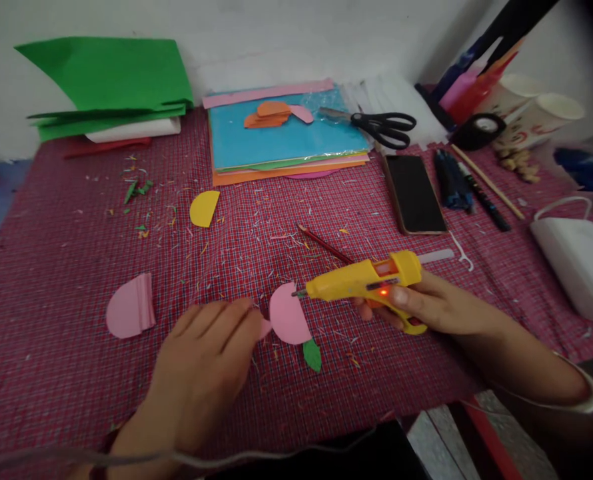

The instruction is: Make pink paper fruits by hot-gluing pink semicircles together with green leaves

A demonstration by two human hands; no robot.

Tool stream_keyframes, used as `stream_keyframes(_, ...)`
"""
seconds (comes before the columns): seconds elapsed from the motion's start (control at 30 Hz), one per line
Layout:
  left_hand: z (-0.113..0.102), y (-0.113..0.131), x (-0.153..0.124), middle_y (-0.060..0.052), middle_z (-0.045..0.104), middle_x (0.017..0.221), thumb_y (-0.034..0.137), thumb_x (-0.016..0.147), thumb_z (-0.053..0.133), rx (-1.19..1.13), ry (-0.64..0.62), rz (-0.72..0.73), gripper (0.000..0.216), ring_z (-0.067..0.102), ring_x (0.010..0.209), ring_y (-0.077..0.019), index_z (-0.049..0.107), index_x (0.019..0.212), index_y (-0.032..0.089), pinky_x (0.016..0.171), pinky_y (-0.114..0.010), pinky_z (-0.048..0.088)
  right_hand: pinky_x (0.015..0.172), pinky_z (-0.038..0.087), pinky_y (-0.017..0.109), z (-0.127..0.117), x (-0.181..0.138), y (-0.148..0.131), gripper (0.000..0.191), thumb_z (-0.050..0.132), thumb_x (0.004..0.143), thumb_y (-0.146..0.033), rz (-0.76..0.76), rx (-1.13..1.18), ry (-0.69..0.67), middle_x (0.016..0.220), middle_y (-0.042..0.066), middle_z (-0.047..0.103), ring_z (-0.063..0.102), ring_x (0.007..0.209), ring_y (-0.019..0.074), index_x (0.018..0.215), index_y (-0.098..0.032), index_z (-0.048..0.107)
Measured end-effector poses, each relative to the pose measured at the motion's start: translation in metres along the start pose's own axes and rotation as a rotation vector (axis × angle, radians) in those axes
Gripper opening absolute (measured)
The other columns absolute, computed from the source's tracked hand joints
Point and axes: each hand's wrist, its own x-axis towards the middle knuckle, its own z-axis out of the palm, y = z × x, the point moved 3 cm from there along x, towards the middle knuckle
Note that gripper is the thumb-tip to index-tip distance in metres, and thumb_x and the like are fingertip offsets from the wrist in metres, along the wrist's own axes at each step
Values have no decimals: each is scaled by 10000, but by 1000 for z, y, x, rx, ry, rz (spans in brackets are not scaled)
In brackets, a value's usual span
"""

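My right hand grips a yellow glue gun with a lit orange lamp. Its nozzle touches the upper right edge of a pink paper piece lying on the red checked cloth. My left hand rests to the left, fingers together, pinching the left edge of that pink piece. A small green paper leaf lies just below the pink piece. A stack of pink half-circles sits further left.
A yellow half-circle, a pencil, a phone, scissors and a stack of coloured sheets lie further back. Green sheets are at the back left. Paper cups and a white box stand on the right.
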Motion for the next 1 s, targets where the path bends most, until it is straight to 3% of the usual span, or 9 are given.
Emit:
stream_keyframes(0.17, 3, -19, 2, -66, 638, 787, 179, 904, 452, 151, -98, -137, 173, 564, 723, -264, 623, 931, 175, 642, -410, 436, 404, 304, 200, 2, 2, -8, 474, 438, 906, -597, 27, 142, 88, 803, 45, 623, 462, 479, 53, 940, -151, 594)
stream_keyframes(0.27, 5, -16, 5, -49, 598, 733, 326, 908, 512, 105, -142, -140, 174, 544, 700, -260, 617, 879, 191, 635, -406, 423, 420, 292, 213, 2, 6, -12, 471, 418, 926, -570, 28, 139, 150, 730, 17, 602, 441, 465, 45, 854, -147, 610)
stream_keyframes(0.37, 4, 2, 9, -77, 638, 878, 468, 862, 578, -42, -51, -32, 344, 564, 794, -260, 607, 1019, 164, 685, -404, 429, 405, 259, 225, 2, 8, -10, 479, 404, 924, -581, 32, 135, 178, 714, 10, 607, 428, 446, 45, 847, -154, 606)
stream_keyframes(0.5, 0, 32, 9, -44, 673, 964, 340, 886, 588, -199, 56, 187, 265, 576, 917, -211, 607, 1074, 154, 900, -387, 406, 404, 274, 231, 3, 8, -6, 468, 438, 897, -601, 46, 143, 180, 784, 33, 649, 445, 452, 56, 863, -168, 612)
stream_keyframes(0.6, -2, 42, 6, -14, 686, 966, 333, 879, 599, -247, 93, 245, 263, 580, 932, -184, 610, 1075, 158, 982, -361, 384, 409, 289, 234, 5, 6, -6, 460, 428, 905, -589, 57, 132, 188, 788, 35, 652, 447, 452, 60, 883, -174, 624)
stream_keyframes(0.8, 6, 30, 9, -45, 680, 1035, 330, 902, 551, -211, 24, 157, 247, 586, 1019, -207, 595, 1083, 168, 979, -395, 445, 420, 305, 237, 3, 8, -7, 472, 378, 927, -575, 6, 143, 218, 543, -18, 523, 423, 437, 85, 845, -181, 624)
stream_keyframes(0.93, 17, 14, 12, -93, 583, 1280, 348, 838, 644, -262, -138, 69, 429, 489, 1229, -292, 543, 1220, 181, 1026, -483, 425, 408, 293, 235, -1, 11, -4, 473, 378, 925, -573, 3, 205, 272, 604, 3, 569, 417, 441, 81, 855, -176, 625)
stream_keyframes(1.0, 20, 6, 14, -95, 607, 1244, 296, 868, 610, -315, -145, 58, 309, 524, 1199, -273, 586, 1152, 178, 1010, -456, 448, 402, 284, 233, -2, 12, -3, 478, 375, 929, -566, -3, 198, 270, 582, 1, 562, 422, 440, 83, 847, -172, 633)
